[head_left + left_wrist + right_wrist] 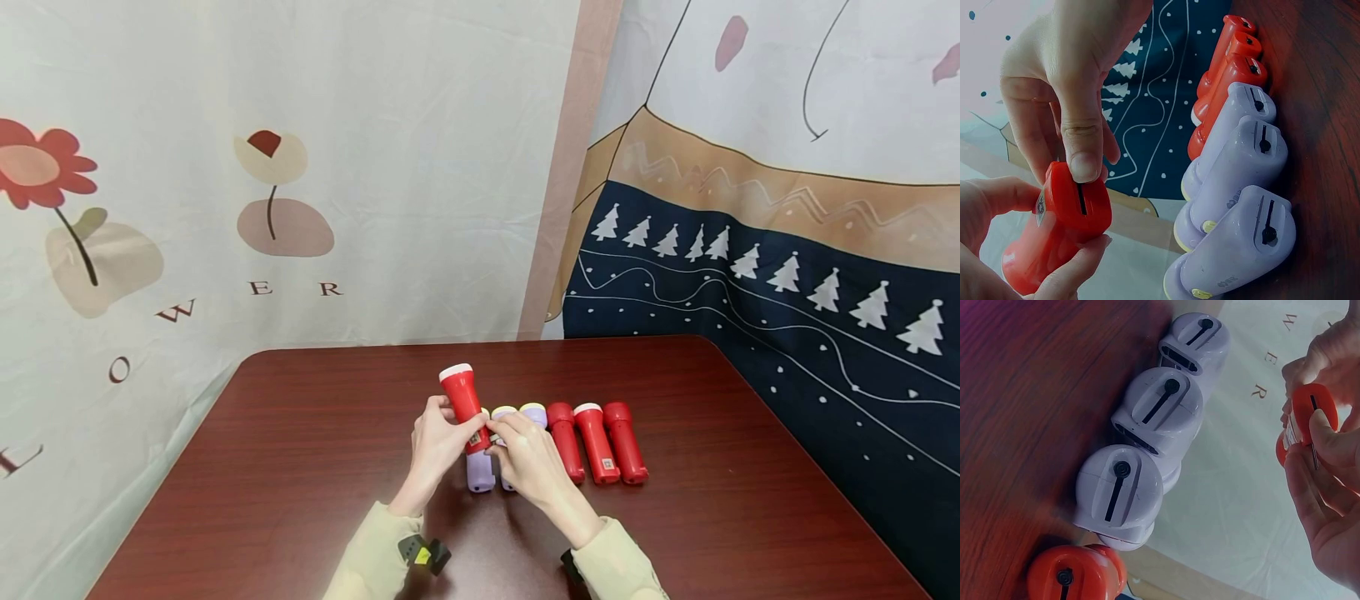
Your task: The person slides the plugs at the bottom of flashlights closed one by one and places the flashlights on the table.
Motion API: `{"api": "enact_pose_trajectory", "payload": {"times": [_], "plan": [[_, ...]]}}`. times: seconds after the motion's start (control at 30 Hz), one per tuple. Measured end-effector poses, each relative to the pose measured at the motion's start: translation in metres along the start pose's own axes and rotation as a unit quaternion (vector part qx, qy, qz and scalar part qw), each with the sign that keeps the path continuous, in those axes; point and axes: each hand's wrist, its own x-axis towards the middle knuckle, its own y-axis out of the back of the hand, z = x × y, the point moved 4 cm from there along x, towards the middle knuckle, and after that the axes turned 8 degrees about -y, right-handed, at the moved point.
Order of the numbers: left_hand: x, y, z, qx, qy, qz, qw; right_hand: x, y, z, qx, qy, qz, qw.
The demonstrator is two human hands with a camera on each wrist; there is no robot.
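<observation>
My left hand (pixel 435 442) grips a red flashlight (pixel 460 392) with a white lens rim, lifted above the table and tilted lens-end away. At its tail end my right hand (pixel 534 458) pinches with thumb and fingers. In the left wrist view the right thumb (pixel 1084 153) lies against the end face, beside a dark slot. A thin metal piece (pixel 1315 456) shows under that thumb in the right wrist view; its full shape is hidden. Beneath the hands lie lavender flashlights (pixel 1229 244), partly covered in the head view.
Three red flashlights, including one with a white rim (pixel 597 442), lie to the right of the lavender ones, side by side in one row. They rest on a dark red-brown wooden table (pixel 315 467). Printed curtains (pixel 420 167) hang behind the table's far edge.
</observation>
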Motion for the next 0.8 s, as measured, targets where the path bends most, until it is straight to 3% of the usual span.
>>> {"api": "enact_pose_trajectory", "payload": {"times": [0.8], "plan": [[-0.0005, -0.0019, -0.0015, -0.005, 0.000, -0.002, 1.0000, -0.0009, 0.0003, -0.0019, -0.015, -0.001, 0.010, 0.9998]]}}
